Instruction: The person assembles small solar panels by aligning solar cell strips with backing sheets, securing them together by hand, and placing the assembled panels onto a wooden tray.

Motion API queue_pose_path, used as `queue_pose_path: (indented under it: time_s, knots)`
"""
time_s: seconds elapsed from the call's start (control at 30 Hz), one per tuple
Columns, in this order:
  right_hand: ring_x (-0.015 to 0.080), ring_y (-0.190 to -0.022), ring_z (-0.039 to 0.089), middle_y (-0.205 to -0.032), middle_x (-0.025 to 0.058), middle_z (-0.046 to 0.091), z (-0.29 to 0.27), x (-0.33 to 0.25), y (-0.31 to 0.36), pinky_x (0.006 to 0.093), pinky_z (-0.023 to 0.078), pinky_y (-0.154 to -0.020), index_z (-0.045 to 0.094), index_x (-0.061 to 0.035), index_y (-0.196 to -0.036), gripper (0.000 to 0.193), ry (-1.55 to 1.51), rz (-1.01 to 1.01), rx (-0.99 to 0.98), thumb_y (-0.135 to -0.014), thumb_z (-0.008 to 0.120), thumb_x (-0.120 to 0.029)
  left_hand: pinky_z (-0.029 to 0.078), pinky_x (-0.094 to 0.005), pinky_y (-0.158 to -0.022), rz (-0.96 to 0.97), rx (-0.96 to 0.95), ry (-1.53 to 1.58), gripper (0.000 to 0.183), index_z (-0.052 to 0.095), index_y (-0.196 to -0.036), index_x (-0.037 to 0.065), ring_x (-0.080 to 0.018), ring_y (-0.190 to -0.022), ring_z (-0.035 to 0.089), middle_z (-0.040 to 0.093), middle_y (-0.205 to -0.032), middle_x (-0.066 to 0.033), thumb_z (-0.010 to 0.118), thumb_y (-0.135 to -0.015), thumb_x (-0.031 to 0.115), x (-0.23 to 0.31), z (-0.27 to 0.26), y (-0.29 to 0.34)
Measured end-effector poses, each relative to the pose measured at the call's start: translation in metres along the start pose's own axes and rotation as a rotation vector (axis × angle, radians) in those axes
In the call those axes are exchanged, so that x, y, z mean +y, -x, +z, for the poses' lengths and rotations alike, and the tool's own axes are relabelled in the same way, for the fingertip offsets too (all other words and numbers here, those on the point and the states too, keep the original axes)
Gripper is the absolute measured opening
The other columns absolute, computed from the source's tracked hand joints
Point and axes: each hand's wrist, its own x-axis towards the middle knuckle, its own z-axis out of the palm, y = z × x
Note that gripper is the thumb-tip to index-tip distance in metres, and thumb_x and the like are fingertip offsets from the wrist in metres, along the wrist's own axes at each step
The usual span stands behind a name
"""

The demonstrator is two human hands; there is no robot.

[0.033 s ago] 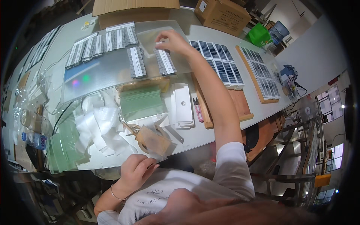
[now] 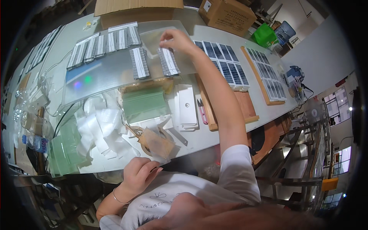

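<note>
A wide fisheye view from the left one of two cameras worn side by side on the head, upright, looking down and outward. The wearer's shirt (image 2: 168,191) is close, at the lower edge; the worktable (image 2: 197,140) spreads beyond, edges bending, with a brown carton (image 2: 227,18) farther off, near the top.

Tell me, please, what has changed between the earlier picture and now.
Nothing visibly changed: the right hand stays at the far end of the right grey-white strip stack, the left hand stays curled near the table edge, and the other stacks lie unmoved.
</note>
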Motion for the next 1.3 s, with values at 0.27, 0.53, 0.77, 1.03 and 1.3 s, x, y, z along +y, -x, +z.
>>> queue_pose_path:
  time_s: [0.27, 0.53, 0.77, 1.03, 1.3]
  knots:
    - [0.0151, -0.089, 0.069, -0.099, 0.0050, 0.071, -0.024, -0.168, 0.087, 0.0277, 0.056, -0.080, 0.067, -0.0056, -0.114, 0.020, -0.280, -0.130, 0.197, -0.095, 0.071, -0.007, 0.046, -0.0320, -0.054, 0.080, 0.047, -0.014, 0.033, 0.070, -0.101, 0.008, -0.0210, -0.067, 0.060, 0.062, -0.083, -0.0050, 0.086, -0.072, 0.008, -0.003, -0.015, 0.013]
    - [0.0130, -0.090, 0.066, -0.104, 0.0054, 0.071, 0.085, -0.187, 0.209, 0.0279, 0.052, -0.078, 0.069, -0.0046, -0.111, 0.022, -0.451, 0.149, -0.208, -0.091, 0.076, -0.011, 0.044, -0.0266, -0.056, 0.290, -0.122, 0.003, 0.035, 0.072, -0.106, 0.008, -0.0166, -0.070, 0.060, 0.059, -0.087, -0.0012, 0.080, -0.072, 0.010, -0.014, -0.012, 0.017]
    - [0.0163, -0.084, 0.067, -0.100, 0.0069, 0.071, 0.108, -0.171, 0.205, 0.0286, 0.053, -0.075, 0.068, -0.0034, -0.109, 0.021, -0.428, 0.038, -0.167, -0.091, 0.075, -0.011, 0.049, -0.0281, -0.062, 0.215, 0.017, -0.209, 0.038, 0.074, -0.108, 0.010, -0.0190, -0.080, 0.061, 0.059, -0.093, -0.0030, 0.080, -0.071, 0.009, -0.014, 0.011, 0.017]
    - [0.0159, -0.086, 0.067, -0.101, 0.0050, 0.072, 0.108, -0.167, 0.204, 0.0294, 0.052, -0.072, 0.068, -0.0055, -0.108, 0.020, -0.400, 0.073, -0.156, -0.091, 0.076, -0.013, 0.053, -0.0293, -0.063, 0.145, -0.055, -0.089, 0.040, 0.072, -0.113, 0.002, -0.0222, -0.084, 0.065, 0.060, -0.096, -0.0076, 0.076, -0.074, 0.006, -0.014, 0.010, 0.016]
    - [0.0160, -0.086, 0.067, -0.101, 0.0049, 0.071, 0.106, -0.168, 0.208, 0.0291, 0.052, -0.072, 0.067, -0.0055, -0.109, 0.021, -0.409, 0.078, -0.143, -0.091, 0.075, -0.013, 0.053, -0.0302, -0.064, 0.124, -0.071, -0.108, 0.040, 0.072, -0.114, 0.002, -0.0227, -0.083, 0.064, 0.061, -0.098, -0.0084, 0.077, -0.074, 0.006, -0.012, 0.011, 0.018]
